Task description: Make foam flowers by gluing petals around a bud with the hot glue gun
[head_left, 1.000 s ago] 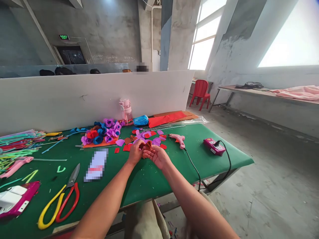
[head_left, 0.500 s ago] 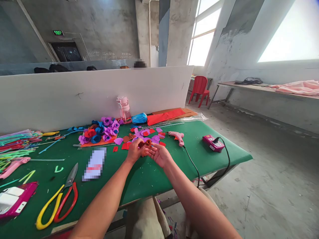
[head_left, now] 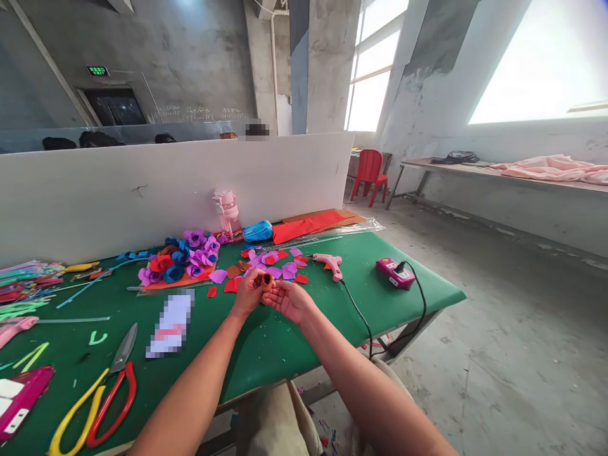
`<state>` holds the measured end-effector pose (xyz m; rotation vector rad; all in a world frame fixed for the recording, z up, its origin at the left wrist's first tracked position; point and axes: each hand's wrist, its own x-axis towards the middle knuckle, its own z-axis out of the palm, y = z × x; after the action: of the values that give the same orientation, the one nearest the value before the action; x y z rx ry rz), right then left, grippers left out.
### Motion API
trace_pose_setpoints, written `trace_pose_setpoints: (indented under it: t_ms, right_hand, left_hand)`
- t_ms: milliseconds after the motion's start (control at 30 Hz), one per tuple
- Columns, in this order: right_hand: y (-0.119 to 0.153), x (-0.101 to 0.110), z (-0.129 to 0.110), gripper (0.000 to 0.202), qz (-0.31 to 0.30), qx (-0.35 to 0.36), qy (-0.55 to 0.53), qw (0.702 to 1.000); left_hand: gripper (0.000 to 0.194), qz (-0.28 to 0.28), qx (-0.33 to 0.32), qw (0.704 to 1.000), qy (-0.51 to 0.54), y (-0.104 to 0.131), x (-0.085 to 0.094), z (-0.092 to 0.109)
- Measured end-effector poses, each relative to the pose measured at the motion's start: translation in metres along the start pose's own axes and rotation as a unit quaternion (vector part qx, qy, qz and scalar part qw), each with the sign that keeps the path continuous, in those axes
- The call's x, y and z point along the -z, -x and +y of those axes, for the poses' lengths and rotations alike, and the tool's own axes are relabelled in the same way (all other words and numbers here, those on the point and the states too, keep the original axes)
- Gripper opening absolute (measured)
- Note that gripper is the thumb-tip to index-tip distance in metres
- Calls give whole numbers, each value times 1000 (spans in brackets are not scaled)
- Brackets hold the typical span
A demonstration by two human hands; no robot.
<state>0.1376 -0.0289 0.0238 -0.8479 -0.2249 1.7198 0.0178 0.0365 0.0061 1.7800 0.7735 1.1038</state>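
Observation:
Above the near middle of the table, a small brown paper flower (head_left: 267, 280) is rolled into a cup with a dark opening. My left hand (head_left: 249, 294) pinches it from the left, fingers closed. From the other side, my right hand (head_left: 293, 300) grips its edge between thumb and fingertips, the other fingers half curled with the palm partly up. Just beyond the hands lie loose purple petals (head_left: 289, 272) and red petals (head_left: 232, 285). Finished paper flowers (head_left: 179, 258) in purple, blue and red are heaped to the left. A pink glue gun (head_left: 331, 265) rests to the right.
Yellow-and-red-handled scissors (head_left: 113, 380) and a blurred-out card (head_left: 171, 323) lie left. Colourful strips (head_left: 28, 282) cover the far left. A magenta power box (head_left: 395, 274) with a black cable sits right. A pink bottle (head_left: 227, 212) stands before the white partition (head_left: 118, 196).
Both hands have turned the brown paper flower so its round opening now shows. The right hand's fingers have closed in on it. The whole view has shifted slightly.

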Motion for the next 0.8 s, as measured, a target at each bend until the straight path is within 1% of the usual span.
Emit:
trace_pose_setpoints:
  t_ms: [133,267,367,433,667,800]
  right_hand:
    - [1,-1,-1,15,10,16,-7,1000]
    - [3,0,0,7,2,58,31,998]
    - [4,1,1,11,11,101,65,993]
    - [5,1,2,13,18,114,78,990]
    - [20,-6,-8,12,17,96,56,994]
    - [24,0,-13,15,36,91,38,994]
  left_hand:
    - [27,-11,-8,1000,-11,0,0,-2]
    - [25,-10,-24,998,-55,0,1,-6]
    - [21,-13,-32,997,-65,0,2,-8]
    - [17,-15,-36,997,-72,0,3,-10]
    - [3,15,-53,991,-119,0,6,-17]
    - [6,35,-39,992,-114,-2,4,-19]
